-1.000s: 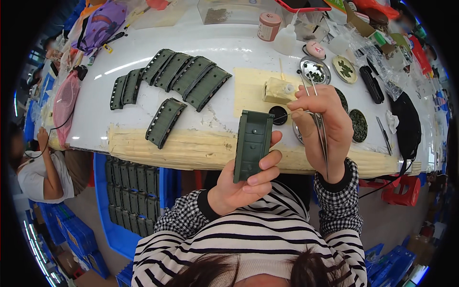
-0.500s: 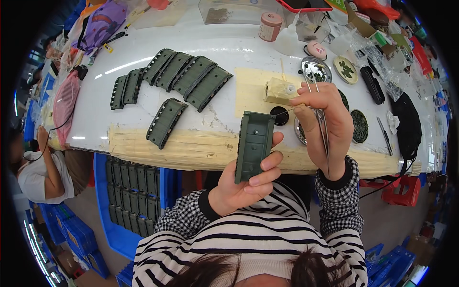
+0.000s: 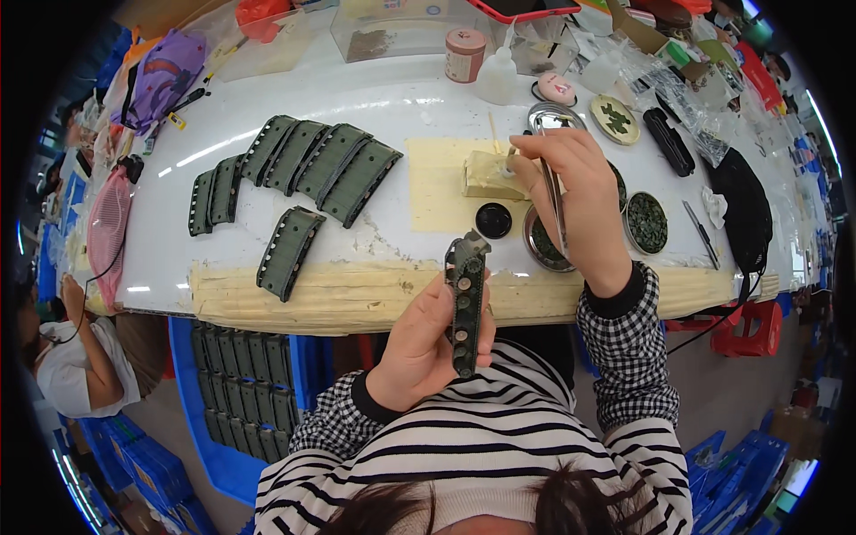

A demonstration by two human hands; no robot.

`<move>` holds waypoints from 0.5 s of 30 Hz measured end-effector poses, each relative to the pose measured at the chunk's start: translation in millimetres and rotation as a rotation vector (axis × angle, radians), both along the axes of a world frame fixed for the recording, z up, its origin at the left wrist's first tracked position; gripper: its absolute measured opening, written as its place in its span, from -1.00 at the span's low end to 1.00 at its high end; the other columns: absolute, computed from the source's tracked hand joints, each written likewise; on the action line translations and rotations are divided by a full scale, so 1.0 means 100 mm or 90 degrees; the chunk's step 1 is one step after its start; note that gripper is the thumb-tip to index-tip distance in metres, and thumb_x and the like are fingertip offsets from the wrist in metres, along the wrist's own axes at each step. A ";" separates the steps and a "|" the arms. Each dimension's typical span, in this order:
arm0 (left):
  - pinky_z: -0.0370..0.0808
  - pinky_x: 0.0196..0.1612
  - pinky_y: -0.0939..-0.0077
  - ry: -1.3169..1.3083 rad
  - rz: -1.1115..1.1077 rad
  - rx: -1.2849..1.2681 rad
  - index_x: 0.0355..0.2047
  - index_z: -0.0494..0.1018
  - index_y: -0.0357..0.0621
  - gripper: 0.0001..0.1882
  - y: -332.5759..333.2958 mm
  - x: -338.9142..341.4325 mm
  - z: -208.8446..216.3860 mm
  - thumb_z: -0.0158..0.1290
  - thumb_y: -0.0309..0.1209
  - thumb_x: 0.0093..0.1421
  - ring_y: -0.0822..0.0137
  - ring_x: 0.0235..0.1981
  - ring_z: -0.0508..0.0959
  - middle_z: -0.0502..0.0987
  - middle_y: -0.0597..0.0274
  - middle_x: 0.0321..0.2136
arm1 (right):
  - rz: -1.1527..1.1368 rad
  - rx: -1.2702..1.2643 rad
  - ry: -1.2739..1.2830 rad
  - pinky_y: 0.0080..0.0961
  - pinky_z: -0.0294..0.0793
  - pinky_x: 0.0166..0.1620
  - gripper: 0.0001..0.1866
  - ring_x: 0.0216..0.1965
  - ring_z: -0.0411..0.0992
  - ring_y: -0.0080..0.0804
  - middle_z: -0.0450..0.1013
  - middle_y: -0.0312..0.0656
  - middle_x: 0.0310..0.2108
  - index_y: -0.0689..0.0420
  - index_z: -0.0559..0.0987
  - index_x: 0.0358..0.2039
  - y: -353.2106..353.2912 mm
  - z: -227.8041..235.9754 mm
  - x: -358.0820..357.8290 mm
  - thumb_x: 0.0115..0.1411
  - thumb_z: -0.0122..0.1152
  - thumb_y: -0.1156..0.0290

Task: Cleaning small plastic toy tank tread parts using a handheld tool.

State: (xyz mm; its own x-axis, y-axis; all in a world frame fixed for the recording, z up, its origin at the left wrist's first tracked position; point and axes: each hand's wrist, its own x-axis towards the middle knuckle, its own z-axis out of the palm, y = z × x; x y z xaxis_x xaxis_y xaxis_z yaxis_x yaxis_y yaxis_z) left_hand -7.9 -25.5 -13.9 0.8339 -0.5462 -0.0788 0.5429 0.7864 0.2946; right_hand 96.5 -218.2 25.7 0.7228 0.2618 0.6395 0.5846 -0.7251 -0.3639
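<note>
My left hand (image 3: 406, 357) is closed around a dark green model tank hull (image 3: 465, 308), turned so its side with a row of small wheels faces up. Over the table's right half, my right hand (image 3: 588, 209) has a pair of steel tweezers (image 3: 551, 183) tucked along its palm. Its thumb and forefinger meet at the mouth of a small bottle set in a yellow tape-wrapped block (image 3: 486, 176); whatever thin thing they pinch is hidden. A round black lid (image 3: 493, 220) lies just in front of the block. Several more green hulls (image 3: 355, 178) rest in rows on the left.
Round dishes of small green parts (image 3: 646, 223) sit right of my right hand. A white squeeze bottle (image 3: 497, 76) and pink tin (image 3: 465, 55) stand behind. Below the table edge, a blue crate (image 3: 192, 392) holds rows of hulls. A black mask-like cloth (image 3: 740, 209) lies far right.
The hull has turned from its open inner face to its wheeled side. My right hand has moved from the hull to the bottle in the block. The whole view has shifted slightly.
</note>
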 end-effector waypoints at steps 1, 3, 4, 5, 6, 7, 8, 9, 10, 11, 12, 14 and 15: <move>0.58 -0.43 0.60 -0.032 0.015 0.045 0.14 0.17 -0.24 -0.55 0.02 -0.01 0.01 -0.13 -0.23 0.36 0.40 -0.44 0.45 0.27 0.23 -0.30 | 0.002 -0.004 0.011 -0.31 0.42 -0.13 -0.71 -0.16 0.42 -0.07 0.50 -0.02 -0.30 0.24 0.53 -0.14 0.00 -0.01 -0.02 0.08 0.22 0.54; 0.66 -0.29 0.40 -0.057 0.042 0.069 0.07 0.20 -0.24 -0.61 0.06 -0.01 -0.03 -0.17 -0.23 0.38 0.24 -0.33 0.58 0.33 0.07 -0.17 | -0.030 -0.031 0.025 -0.21 0.35 0.03 -0.61 -0.02 0.36 0.10 0.43 0.13 -0.10 0.25 0.40 0.07 -0.14 0.04 -0.11 0.22 0.08 0.50; 0.67 -0.28 0.37 -0.058 0.064 0.118 0.07 0.20 -0.23 -0.63 0.08 -0.01 0.03 -0.17 -0.24 0.38 0.21 -0.31 0.59 0.34 0.02 -0.14 | -0.063 -0.037 0.003 -0.19 0.33 0.06 -0.61 0.00 0.35 0.12 0.41 0.14 -0.07 0.25 0.38 0.09 -0.21 0.07 -0.13 0.25 0.04 0.49; 0.67 -0.27 0.33 -0.060 0.087 0.168 0.07 0.20 -0.22 -0.64 0.10 0.00 0.07 -0.18 -0.25 0.39 0.17 -0.28 0.60 0.35 -0.03 -0.10 | -0.096 -0.043 -0.020 -0.18 0.31 0.08 -0.61 0.01 0.33 0.15 0.39 0.16 -0.04 0.25 0.36 0.11 -0.30 0.10 -0.15 0.28 0.00 0.48; 0.67 -0.23 0.24 -0.055 0.092 0.157 0.05 0.21 -0.22 -0.68 0.13 0.00 0.05 -0.20 -0.29 0.39 0.10 -0.24 0.62 0.39 -0.16 -0.04 | -0.112 -0.075 -0.031 -0.25 0.34 0.04 -0.68 -0.01 0.36 0.09 0.38 0.15 -0.02 0.29 0.38 0.05 -0.47 0.11 -0.15 0.32 -0.04 0.46; 0.66 -0.22 0.23 -0.064 0.099 0.170 0.05 0.21 -0.22 -0.68 0.16 0.01 0.03 -0.20 -0.30 0.39 0.10 -0.24 0.62 0.41 -0.16 -0.06 | -0.126 0.052 0.073 -0.30 0.39 -0.05 -0.73 -0.09 0.41 0.03 0.42 0.12 -0.14 0.28 0.42 -0.03 -0.53 0.18 -0.19 0.27 0.02 0.50; 0.66 -0.22 0.23 -0.074 0.107 0.184 0.05 0.21 -0.22 -0.68 0.17 0.02 0.02 -0.21 -0.30 0.39 0.10 -0.23 0.62 0.43 -0.16 -0.08 | -0.142 0.044 0.088 -0.32 0.41 -0.12 -0.76 -0.17 0.44 -0.02 0.44 0.06 -0.20 0.26 0.45 -0.09 -0.66 0.15 -0.19 0.21 0.06 0.53; 0.66 -0.21 0.22 -0.084 0.114 0.199 0.05 0.21 -0.23 -0.69 0.18 0.04 0.02 -0.22 -0.31 0.40 0.10 -0.23 0.62 0.45 -0.16 -0.10 | -0.158 0.038 0.104 -0.34 0.43 -0.19 -0.78 -0.25 0.47 -0.07 0.45 -0.01 -0.27 0.24 0.48 -0.16 -0.75 0.14 -0.20 0.16 0.10 0.56; 0.65 -0.20 0.20 -0.084 0.122 0.201 0.05 0.21 -0.23 -0.70 0.16 0.04 0.04 -0.23 -0.33 0.40 0.09 -0.23 0.62 0.48 -0.17 -0.12 | -0.173 0.003 0.145 -0.35 0.43 -0.22 -0.78 -0.29 0.48 -0.10 0.46 -0.04 -0.30 0.23 0.49 -0.19 -0.79 0.12 -0.21 0.12 0.12 0.57; 0.63 -0.16 0.20 -0.081 0.105 0.188 0.09 0.17 -0.20 -0.68 0.16 0.04 0.03 -0.22 -0.35 0.39 0.08 -0.20 0.61 0.47 -0.19 -0.09 | -0.187 -0.032 0.186 -0.36 0.44 -0.25 -0.78 -0.33 0.48 -0.12 0.46 -0.08 -0.34 0.21 0.51 -0.22 -0.81 0.11 -0.22 0.07 0.14 0.58; 0.61 -0.12 0.19 -0.078 0.088 0.178 0.13 0.13 -0.18 -0.65 0.17 0.05 0.02 -0.20 -0.37 0.39 0.08 -0.18 0.61 0.45 -0.21 -0.07 | -0.200 -0.065 0.226 -0.37 0.44 -0.29 -0.78 -0.37 0.49 -0.15 0.46 -0.11 -0.37 0.20 0.52 -0.25 -0.82 0.10 -0.22 0.03 0.16 0.60; 0.58 -0.07 0.19 -0.081 0.056 0.172 0.18 0.09 -0.15 -0.61 0.16 0.05 0.02 -0.19 -0.39 0.38 0.08 -0.16 0.60 0.44 -0.22 -0.04 | -0.198 -0.089 0.221 -0.38 0.44 -0.33 -0.81 -0.40 0.49 -0.19 0.47 -0.14 -0.39 0.19 0.54 -0.30 -0.82 0.04 -0.18 0.02 0.19 0.59; 0.58 -0.07 0.20 -0.086 0.042 0.179 0.18 0.08 -0.14 -0.60 0.15 0.03 0.03 -0.18 -0.39 0.38 0.09 -0.15 0.60 0.44 -0.22 -0.04 | -0.194 -0.099 0.220 -0.39 0.44 -0.35 -0.82 -0.42 0.49 -0.21 0.48 -0.16 -0.40 0.19 0.54 -0.32 -0.80 -0.01 -0.16 0.01 0.21 0.58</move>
